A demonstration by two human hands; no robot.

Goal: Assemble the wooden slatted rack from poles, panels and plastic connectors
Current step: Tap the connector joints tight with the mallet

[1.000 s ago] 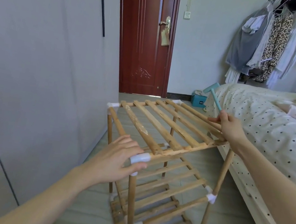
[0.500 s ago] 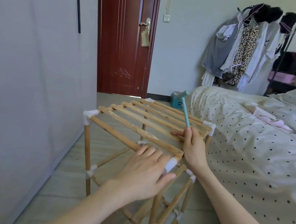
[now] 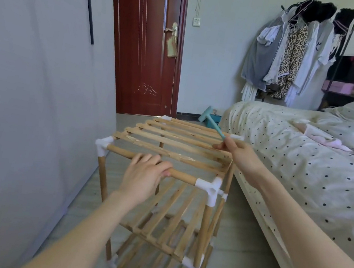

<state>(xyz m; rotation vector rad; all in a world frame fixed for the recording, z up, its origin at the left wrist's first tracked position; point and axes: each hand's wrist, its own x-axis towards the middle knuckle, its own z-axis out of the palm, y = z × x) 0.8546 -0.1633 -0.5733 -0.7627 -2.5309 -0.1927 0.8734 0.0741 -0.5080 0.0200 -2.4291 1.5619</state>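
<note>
The wooden slatted rack stands on the floor between a grey wardrobe and the bed, with three slatted tiers and white plastic connectors at its corners. My left hand grips the near top pole, fingers curled over it. My right hand holds the handle of a small teal hammer at the right side of the top panel, its head raised over the far slats.
A grey wardrobe wall runs along the left. The bed with a dotted cover lies close on the right. A dark red door is behind, and a clothes rack stands in the back right.
The rack has turned so its near pole faces me. My left hand slid from the corner connector to the middle of the near pole. My right hand with the hammer stays at the right side.
</note>
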